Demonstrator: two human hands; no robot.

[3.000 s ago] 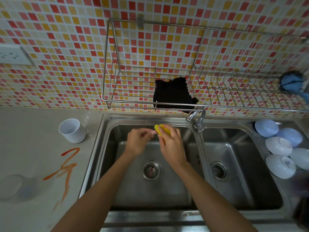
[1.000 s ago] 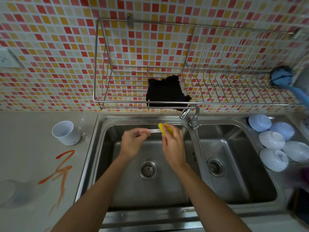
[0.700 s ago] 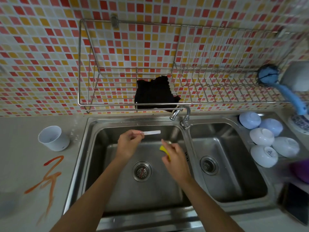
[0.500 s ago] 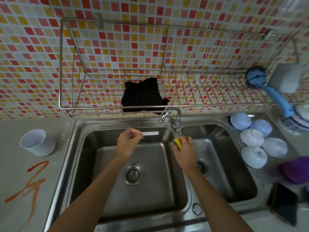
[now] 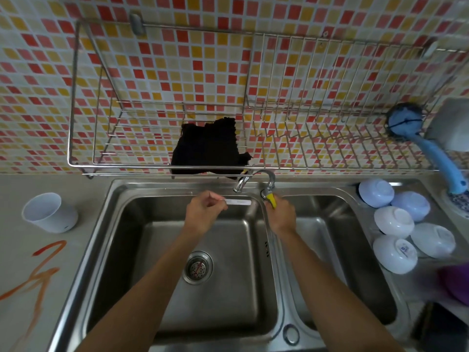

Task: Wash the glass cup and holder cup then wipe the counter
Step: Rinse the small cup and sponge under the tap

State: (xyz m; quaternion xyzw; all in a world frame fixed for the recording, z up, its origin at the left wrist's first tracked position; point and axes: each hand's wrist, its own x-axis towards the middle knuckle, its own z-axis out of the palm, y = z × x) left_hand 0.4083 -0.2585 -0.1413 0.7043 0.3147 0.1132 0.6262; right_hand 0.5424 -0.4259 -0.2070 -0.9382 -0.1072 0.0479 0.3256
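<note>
Head: bowl (image 5: 395, 254) logo, illegible.

— Where does the lens sit?
— On the person's head, tilted forward and down over a double sink (image 5: 142, 224), both forearms running up from the bottom edge.
— What frames the hands?
— The left hand (image 5: 205, 214) and right hand (image 5: 280, 214) meet mid-frame, close below; tiled wall (image 5: 177, 72) beyond them, wide-angle bending the edges. One view only.
</note>
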